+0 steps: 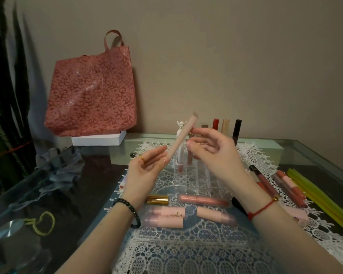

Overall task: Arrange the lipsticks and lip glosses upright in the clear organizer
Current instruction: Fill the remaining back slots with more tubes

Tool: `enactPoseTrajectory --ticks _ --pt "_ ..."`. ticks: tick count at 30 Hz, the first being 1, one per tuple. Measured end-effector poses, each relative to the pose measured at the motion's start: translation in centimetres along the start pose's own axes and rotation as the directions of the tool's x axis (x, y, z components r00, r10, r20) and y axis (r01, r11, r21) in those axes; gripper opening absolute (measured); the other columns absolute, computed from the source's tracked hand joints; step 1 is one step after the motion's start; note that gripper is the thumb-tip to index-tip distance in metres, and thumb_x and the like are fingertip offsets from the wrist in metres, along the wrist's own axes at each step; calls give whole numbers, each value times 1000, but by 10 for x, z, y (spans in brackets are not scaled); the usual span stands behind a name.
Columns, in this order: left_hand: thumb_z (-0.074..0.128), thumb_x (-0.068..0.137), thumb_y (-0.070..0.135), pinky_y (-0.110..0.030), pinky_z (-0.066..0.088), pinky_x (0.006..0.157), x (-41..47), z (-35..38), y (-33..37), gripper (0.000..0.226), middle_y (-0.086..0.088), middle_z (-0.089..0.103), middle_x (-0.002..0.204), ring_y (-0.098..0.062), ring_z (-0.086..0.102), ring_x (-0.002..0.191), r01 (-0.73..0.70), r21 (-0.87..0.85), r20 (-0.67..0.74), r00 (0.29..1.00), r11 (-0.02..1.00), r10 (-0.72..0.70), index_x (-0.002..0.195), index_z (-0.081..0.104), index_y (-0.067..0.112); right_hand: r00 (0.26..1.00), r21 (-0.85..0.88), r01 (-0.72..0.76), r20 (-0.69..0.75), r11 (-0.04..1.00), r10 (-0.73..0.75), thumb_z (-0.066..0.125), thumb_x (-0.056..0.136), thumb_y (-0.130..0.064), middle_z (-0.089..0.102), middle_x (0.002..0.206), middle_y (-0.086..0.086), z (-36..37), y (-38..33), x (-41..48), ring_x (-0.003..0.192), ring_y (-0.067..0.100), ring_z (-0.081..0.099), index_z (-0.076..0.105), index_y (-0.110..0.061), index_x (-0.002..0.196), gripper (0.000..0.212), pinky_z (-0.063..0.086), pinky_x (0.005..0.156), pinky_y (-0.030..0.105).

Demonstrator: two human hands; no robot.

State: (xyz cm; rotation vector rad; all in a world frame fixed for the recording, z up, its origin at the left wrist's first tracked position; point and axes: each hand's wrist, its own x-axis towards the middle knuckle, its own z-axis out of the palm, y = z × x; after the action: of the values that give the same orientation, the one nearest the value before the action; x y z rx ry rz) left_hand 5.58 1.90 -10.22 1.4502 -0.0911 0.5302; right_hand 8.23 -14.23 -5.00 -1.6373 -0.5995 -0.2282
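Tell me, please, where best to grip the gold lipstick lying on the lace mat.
Probably pinch the gold lipstick across its middle from above, thumb near side, finger far: it lies flat, long axis left-right, and a pink gloss tube crowds its right end.

One gold ring (142, 158) on left hand (145, 171), black bead bracelet (130, 211) on left wrist, red cord bracelet (262, 209) on right wrist.

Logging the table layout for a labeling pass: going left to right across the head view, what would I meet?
round metal disc → floral bag → gold lipstick → clear organizer → loose lip glosses → yellow sticks
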Motion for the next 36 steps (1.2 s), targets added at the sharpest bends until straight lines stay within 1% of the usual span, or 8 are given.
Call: enactPoseTrajectory --ticks 4,10,15,18,20,25,31,36 --pt "67 74 6 -11 49 73 -1 4 -3 28 7 72 92 -7 66 91 -25 -30 36 999 999 26 97 66 21 999 45 -25 -39 999 27 69 74 -17 68 86 -5 5 0 6 78 5 67 59 -28 95 26 55 67 18" --pt "64 76 8 -11 49 74 -4 9 -8 28 12 72 92 -3 65 91 -74 55 105 992 996 68 98 64 26 998 62 -42 -38 997 44 68 74 -11 68 75 -5 1 3 11 71 6 66 65 -19 90 18 54 62 16" --pt "61 82 14 -20 49 88 0 -3 -16 29 9 67 103 -1 61 98 -92 289 86 994 953 70 109 59 25 988 -69 -21 -156 997 10 70 74 -15 66 81 -5 -17 5 23 75 7 63 65 -21 88 16 55 67 18" --pt "62 82 21 -8 45 85 2 -6 -21 33 18 63 103 9 57 96 -82 426 130 991 901 29 115 57 23 981 -166 -9 -192 986 -23 71 74 -16 65 81 -8 -22 11 28 71 0 60 66 -19 94 21 53 67 14" --pt "63 81 27 -2 41 82 2 -6 -23 35 24 61 101 15 54 96 -85 509 162 987 857 2 116 56 26 983 -208 -12 -183 978 -27 70 75 -16 65 81 -10 -22 17 30 70 -1 60 66 -18 97 22 52 67 14" --pt "65 79 33 -4 40 82 0 -5 -26 42 26 58 97 15 51 97 -107 620 203 979 777 -27 119 54 25 991 -287 1 -131 958 -40 70 75 -16 66 84 -9 -12 30 34 76 2 62 64 -18 99 25 52 66 14" --pt "66 77 38 -19 47 88 -1 -5 -27 43 27 59 89 16 54 92 -91 650 200 978 754 -55 117 57 26 995 -312 -11 -98 950 -21 71 74 -18 65 83 -11 -6 41 37 71 -2 61 60 -21 104 32 49 61 7" --pt "65 76 41 -19 47 88 -1 -5 -31 43 26 60 89 16 54 91 -105 661 203 978 743 -42 117 57 26 997 -298 -18 -79 954 -6 72 73 -16 63 69 -11 -5 49 34 61 -9 59 51 -32 92 33 48 58 7"
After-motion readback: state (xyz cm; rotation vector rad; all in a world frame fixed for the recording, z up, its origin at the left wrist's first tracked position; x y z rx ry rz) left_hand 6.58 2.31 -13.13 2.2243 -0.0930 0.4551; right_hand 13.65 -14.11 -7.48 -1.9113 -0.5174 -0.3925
